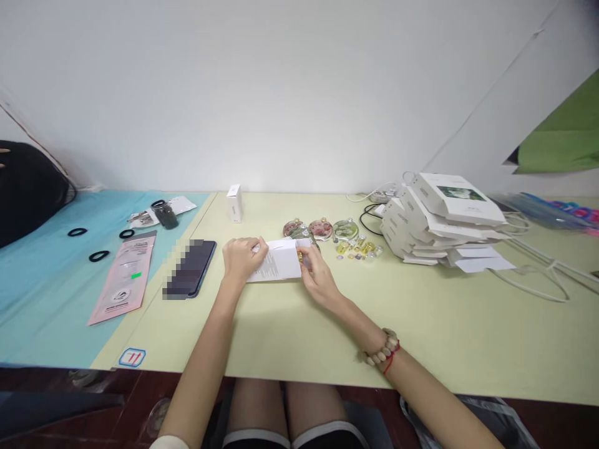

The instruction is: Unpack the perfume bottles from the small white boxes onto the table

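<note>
A flat white cardboard box [279, 262] with printed text lies on the pale yellow table [421, 324] in front of me. My left hand [242, 257] grips its left end with fingers curled over the edge. My right hand [316, 271] pinches its right end; that wrist wears a bead bracelet and a red string. Just behind the box lie round glass bottles with flowers inside [322, 229] and several tiny yellow vials [358, 248].
A dark phone [191, 268] lies left of my hands. A small white box [234, 203] stands upright behind. Flat white boxes are stacked [440, 224] at the right, with cables. On the blue cloth [42, 280] lie a pink packet [124, 279], black rings and a small dark jar [165, 214].
</note>
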{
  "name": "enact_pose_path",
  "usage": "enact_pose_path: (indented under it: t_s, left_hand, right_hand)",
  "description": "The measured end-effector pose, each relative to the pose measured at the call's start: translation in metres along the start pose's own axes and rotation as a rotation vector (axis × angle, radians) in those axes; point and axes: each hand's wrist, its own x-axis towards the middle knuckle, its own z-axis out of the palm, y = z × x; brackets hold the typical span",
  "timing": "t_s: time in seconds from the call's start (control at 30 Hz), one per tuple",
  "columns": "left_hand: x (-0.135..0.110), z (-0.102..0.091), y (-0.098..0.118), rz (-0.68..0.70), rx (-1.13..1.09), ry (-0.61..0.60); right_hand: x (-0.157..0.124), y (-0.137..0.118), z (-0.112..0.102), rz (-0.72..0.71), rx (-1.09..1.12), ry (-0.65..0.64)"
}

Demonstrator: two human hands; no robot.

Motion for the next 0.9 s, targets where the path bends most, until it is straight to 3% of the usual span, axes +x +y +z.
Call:
enact_pose_path:
  t_s: [0.23, 0.4, 0.5, 0.63, 0.77, 0.9]
  left_hand:
    - [0.002, 0.006, -0.014, 0.043, 0.046, 0.108]
    - [0.001, 0.007, -0.01, -0.011, -0.108, 0.122]
    - [-0.005, 0.004, 0.007, 0.194, -0.265, 0.055]
    - [-0.013, 0.006, 0.031, 0.485, -0.3, -0.152]
    - [-0.013, 0.011, 0.032, 0.494, -0.223, -0.244]
    - [-0.007, 0.014, 0.014, 0.433, -0.149, -0.25]
  right_hand:
    - [0.0, 0.002, -0.002, 0.044, 0.018, 0.03]
    - [0.001, 0.007, 0.001, -0.004, 0.065, 0.09]
    - [0.0, 0.01, 0.001, -0.015, -0.005, 0.116]
    - [-0.001, 0.009, -0.001, 0.002, -0.17, 0.087]
    - [0.001, 0.004, -0.004, 0.007, -0.168, 0.095]
    - [0.007, -0.001, -0.013, 0.061, 0.116, 0.308]
